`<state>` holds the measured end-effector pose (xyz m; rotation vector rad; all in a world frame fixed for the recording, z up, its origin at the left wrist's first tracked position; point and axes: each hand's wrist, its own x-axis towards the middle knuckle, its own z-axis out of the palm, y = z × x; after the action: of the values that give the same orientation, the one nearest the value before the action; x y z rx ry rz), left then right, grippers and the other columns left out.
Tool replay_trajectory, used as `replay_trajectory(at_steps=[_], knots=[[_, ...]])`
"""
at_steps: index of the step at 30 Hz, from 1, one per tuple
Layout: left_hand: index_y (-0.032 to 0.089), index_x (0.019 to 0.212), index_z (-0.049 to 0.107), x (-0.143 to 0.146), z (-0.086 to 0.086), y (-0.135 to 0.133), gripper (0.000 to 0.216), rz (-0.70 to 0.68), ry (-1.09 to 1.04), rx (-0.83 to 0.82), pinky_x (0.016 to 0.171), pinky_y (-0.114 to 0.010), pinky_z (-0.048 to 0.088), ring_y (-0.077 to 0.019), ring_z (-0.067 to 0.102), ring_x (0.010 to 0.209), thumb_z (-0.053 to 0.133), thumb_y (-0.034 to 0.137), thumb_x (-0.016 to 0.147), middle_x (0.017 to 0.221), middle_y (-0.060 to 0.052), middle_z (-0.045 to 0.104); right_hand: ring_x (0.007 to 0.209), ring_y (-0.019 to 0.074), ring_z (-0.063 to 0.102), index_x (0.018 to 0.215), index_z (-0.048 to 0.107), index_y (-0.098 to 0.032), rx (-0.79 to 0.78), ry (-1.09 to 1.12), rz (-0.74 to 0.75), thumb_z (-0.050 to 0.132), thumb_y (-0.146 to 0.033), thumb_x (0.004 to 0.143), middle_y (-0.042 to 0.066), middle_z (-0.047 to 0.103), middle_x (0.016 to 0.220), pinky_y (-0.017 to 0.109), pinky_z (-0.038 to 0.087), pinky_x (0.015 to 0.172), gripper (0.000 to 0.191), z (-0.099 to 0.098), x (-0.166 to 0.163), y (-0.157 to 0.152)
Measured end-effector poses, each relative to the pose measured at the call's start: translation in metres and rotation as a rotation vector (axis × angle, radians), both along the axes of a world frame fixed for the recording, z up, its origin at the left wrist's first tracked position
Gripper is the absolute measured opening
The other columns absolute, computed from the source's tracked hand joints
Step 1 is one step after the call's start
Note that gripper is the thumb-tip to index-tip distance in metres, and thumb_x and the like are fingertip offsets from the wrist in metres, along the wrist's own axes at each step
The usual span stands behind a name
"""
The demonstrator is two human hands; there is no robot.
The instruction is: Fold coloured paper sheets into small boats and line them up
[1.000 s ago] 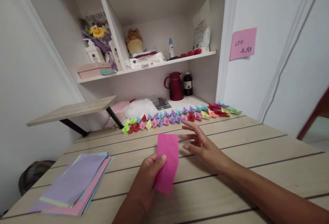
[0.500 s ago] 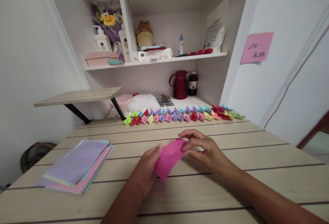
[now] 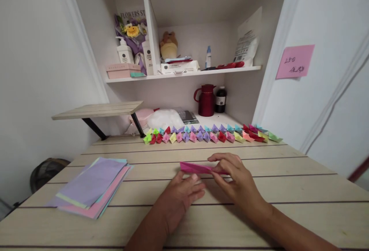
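1. The table [image 3: 302, 189] spreads across the bottom of your view, its pale wooden planks divided by dark lines
2. Behind it you have a white shelving unit [image 3: 245, 93], with bottles, a pink box, a plush toy and other items along its shelf
3. At the back left of the table you see a raised wooden stand [image 3: 98, 109] on dark legs
4. Along the far edge run two rows of small folded paper shapes [image 3: 206, 137] in many colours, just beyond your hands
5. Below the shelf you can see a dark red jug [image 3: 206, 100] beside a dark bottle [image 3: 220, 100]
6. To your left lies a stack of paper sheets [image 3: 93, 182], lilac on top, well apart from both hands
7. Your left hand [image 3: 183, 190] is half open with its fingers loosely curled, right at the near side of the magenta paper [image 3: 195, 168]; you cannot tell here whether it grips
8. Your right hand [image 3: 236, 176] pinches the paper's right part between thumb and fingers
9. The magenta paper is folded narrow, pointing left between your hands, near the middle of the table
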<state>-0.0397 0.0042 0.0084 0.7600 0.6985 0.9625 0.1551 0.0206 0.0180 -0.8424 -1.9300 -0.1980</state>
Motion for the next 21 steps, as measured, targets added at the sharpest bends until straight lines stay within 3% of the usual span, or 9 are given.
replay_trajectory(at_steps=[3,6,9,13,15,18,21], knots=[[0.014,0.117,0.059,-0.003,-0.001,0.000,0.043,-0.055,0.022,0.018,0.105,-0.047,0.036,-0.0298,0.057,0.117,0.071,0.031,0.079,0.131,-0.019,0.056,0.090,0.0220,0.058,0.078,0.051,-0.020,0.068,-0.022,-0.026,0.054,-0.005,0.083,0.007,0.065,0.100,0.042,0.039,0.080,0.016,0.001,0.004,0.003],[0.016,0.117,0.061,-0.001,0.001,-0.002,0.040,-0.121,-0.035,0.119,0.107,-0.046,0.034,-0.0288,0.051,0.123,0.067,0.033,0.082,0.131,-0.016,0.056,0.092,0.0219,0.057,0.079,0.054,-0.019,0.093,-0.142,0.078,0.055,-0.007,0.084,0.006,0.066,0.102,0.042,0.039,0.081,0.013,0.002,0.000,0.000],[0.017,0.120,0.060,0.007,0.004,-0.005,0.039,-0.097,-0.136,0.182,0.106,-0.044,0.035,-0.0276,0.051,0.123,0.061,0.036,0.087,0.127,-0.014,0.060,0.093,0.0207,0.057,0.081,0.057,-0.018,0.073,-0.258,0.216,0.056,-0.009,0.085,0.005,0.068,0.100,0.041,0.039,0.084,0.010,0.001,-0.011,-0.006],[0.013,0.115,0.063,0.012,0.007,-0.003,0.037,-0.039,-0.204,0.161,0.105,-0.041,0.037,-0.0281,0.053,0.120,0.065,0.032,0.083,0.118,-0.014,0.065,0.093,0.0195,0.058,0.078,0.058,-0.020,0.009,-0.291,0.294,0.054,-0.010,0.087,0.002,0.069,0.094,0.040,0.038,0.086,0.014,-0.002,-0.020,-0.010],[0.015,0.117,0.061,0.009,0.006,0.001,0.041,0.067,-0.239,0.136,0.105,-0.041,0.038,-0.0274,0.055,0.118,0.067,0.033,0.081,0.116,-0.013,0.065,0.090,0.0192,0.059,0.075,0.057,-0.020,-0.097,-0.189,0.279,0.054,-0.011,0.088,0.001,0.069,0.089,0.040,0.040,0.084,0.016,-0.004,-0.018,-0.007],[0.024,0.125,0.051,0.002,0.004,0.008,0.049,0.236,-0.222,0.009,0.102,-0.043,0.041,-0.0252,0.061,0.111,0.069,0.032,0.080,0.117,-0.010,0.064,0.082,0.0196,0.061,0.072,0.055,-0.020,-0.366,0.174,0.138,0.058,-0.021,0.086,0.003,0.068,0.084,0.036,0.045,0.075,0.015,-0.009,-0.007,0.006],[0.020,0.119,0.052,-0.005,0.001,0.014,0.043,0.350,-0.093,-0.125,0.096,-0.041,0.047,-0.0232,0.067,0.097,0.069,0.024,0.080,0.107,-0.012,0.067,0.077,0.0201,0.061,0.073,0.055,-0.020,-0.574,0.527,0.019,0.063,-0.028,0.082,0.004,0.067,0.083,0.034,0.048,0.069,0.015,-0.017,0.008,0.023]])
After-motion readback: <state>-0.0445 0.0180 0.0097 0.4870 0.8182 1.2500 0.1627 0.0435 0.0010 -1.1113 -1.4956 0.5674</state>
